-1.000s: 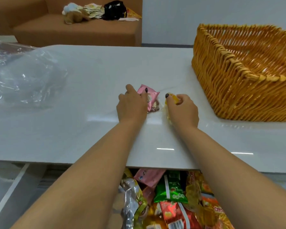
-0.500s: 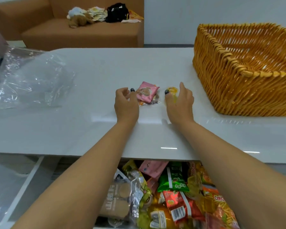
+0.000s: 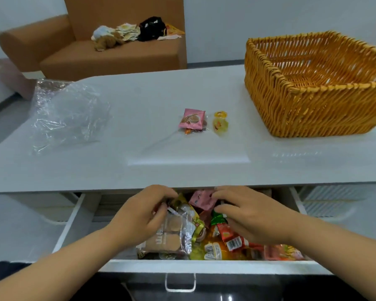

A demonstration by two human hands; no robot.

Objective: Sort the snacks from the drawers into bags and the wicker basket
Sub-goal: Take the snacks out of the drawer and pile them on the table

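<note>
The open white drawer (image 3: 213,266) under the table holds several mixed snack packets. Both my hands are inside it. My left hand (image 3: 142,217) curls its fingers on a gold-wrapped snack (image 3: 182,203) beside a clear biscuit pack (image 3: 169,233). My right hand (image 3: 251,213) pinches a pink packet (image 3: 201,199) between forefinger and thumb, above a green one (image 3: 217,220). On the white table (image 3: 139,168) lie a pink snack packet (image 3: 192,119) and a yellow jelly cup (image 3: 220,123). The wicker basket (image 3: 291,90) stands at the right, nothing visible inside.
A crumpled clear plastic bag (image 3: 67,111) lies on the table's left. A brown sofa (image 3: 117,55) with a soft toy and a black bag stands behind the table. The drawer's metal handle (image 3: 180,283) faces me.
Both hands let go of the pink packet and the jelly cup on the table and came back down into the drawer. The view tilted down.
</note>
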